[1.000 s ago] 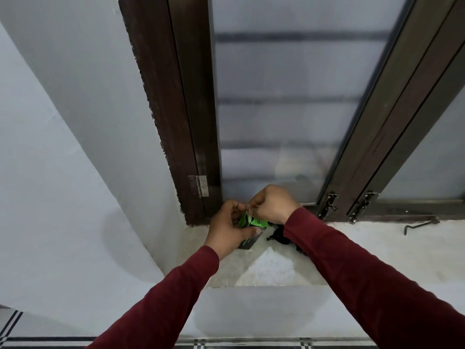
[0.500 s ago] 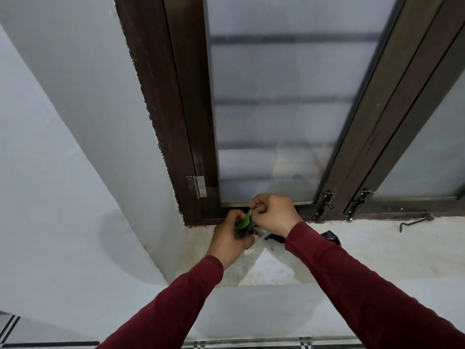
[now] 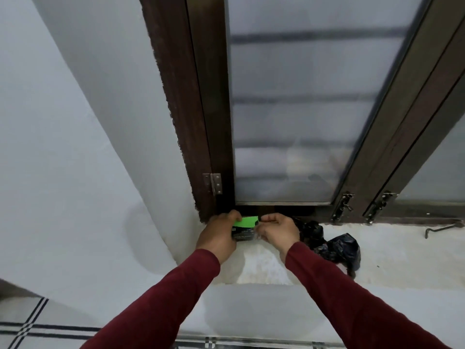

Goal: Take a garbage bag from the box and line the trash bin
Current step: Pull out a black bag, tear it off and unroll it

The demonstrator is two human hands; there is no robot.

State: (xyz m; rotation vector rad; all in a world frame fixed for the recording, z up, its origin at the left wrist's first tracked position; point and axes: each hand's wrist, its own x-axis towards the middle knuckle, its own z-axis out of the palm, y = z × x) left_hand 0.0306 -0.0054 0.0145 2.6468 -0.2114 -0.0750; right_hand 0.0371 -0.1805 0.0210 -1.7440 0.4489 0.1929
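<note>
A small garbage bag box (image 3: 244, 228), green on top and dark below, sits at the back left of the window sill (image 3: 392, 253). My left hand (image 3: 218, 235) grips its left side. Its right end is pinched by my right hand (image 3: 276, 232). A crumpled black garbage bag (image 3: 334, 244) lies on the sill just right of my right hand, partly behind my forearm. No trash bin is in view.
A dark wooden window frame (image 3: 201, 122) with frosted glass rises directly behind the box. Two metal latches (image 3: 343, 205) and a loose metal hook (image 3: 442, 229) sit at the frame's foot on the right. White walls close in on the left; tiled floor lies below.
The box has turned so its green top faces me flat, and both hands have spread to its two ends. The black bag on the sill shows more fully.
</note>
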